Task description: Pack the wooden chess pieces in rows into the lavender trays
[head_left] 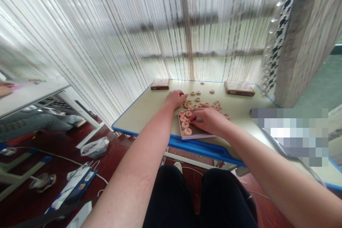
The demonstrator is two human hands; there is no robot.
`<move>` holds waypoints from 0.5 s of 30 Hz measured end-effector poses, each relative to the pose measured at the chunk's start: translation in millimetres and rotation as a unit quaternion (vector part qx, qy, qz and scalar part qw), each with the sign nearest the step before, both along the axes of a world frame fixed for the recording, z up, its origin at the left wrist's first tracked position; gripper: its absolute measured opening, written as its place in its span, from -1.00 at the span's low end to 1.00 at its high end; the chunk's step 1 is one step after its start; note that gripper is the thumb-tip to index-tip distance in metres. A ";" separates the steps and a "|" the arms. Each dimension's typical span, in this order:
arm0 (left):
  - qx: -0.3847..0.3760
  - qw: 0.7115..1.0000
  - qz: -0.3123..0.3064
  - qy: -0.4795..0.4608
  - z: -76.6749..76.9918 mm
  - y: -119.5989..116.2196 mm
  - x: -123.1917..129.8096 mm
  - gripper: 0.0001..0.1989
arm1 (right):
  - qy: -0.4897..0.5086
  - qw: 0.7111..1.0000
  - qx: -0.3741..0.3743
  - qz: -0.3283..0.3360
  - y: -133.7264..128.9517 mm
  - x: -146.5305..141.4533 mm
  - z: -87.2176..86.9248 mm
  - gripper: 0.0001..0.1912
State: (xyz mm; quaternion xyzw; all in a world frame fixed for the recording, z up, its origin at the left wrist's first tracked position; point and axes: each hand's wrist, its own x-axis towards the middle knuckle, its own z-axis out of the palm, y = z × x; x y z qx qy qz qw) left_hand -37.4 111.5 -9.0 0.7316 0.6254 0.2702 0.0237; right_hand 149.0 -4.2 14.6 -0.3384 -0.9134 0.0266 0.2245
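A shallow box lies near the table's front edge, with several round Chinese chess pieces with red characters in its left part. Over the box, my right hand is closed, its fingertips pinching a chess piece beside the others there. Just beyond the box's far left corner is my left hand, fingers curled by the loose chess pieces; whether it grips one is hidden. More wooden pieces lie scattered behind the box, some partly covered by my right hand.
On the blue-edged table, a flat box stands at the back left and a second box at the back right. A blurred-out object lies at the right. Behind hangs a sheer curtain. Another person's hand rests at a table far left.
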 end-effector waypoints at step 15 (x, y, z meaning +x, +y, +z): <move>-0.013 1.000 0.007 0.001 3.0 -2.0 1.5 -0.55 | 0.029 0.996 0.029 -0.080 7.3 -10.1 2.5 -0.78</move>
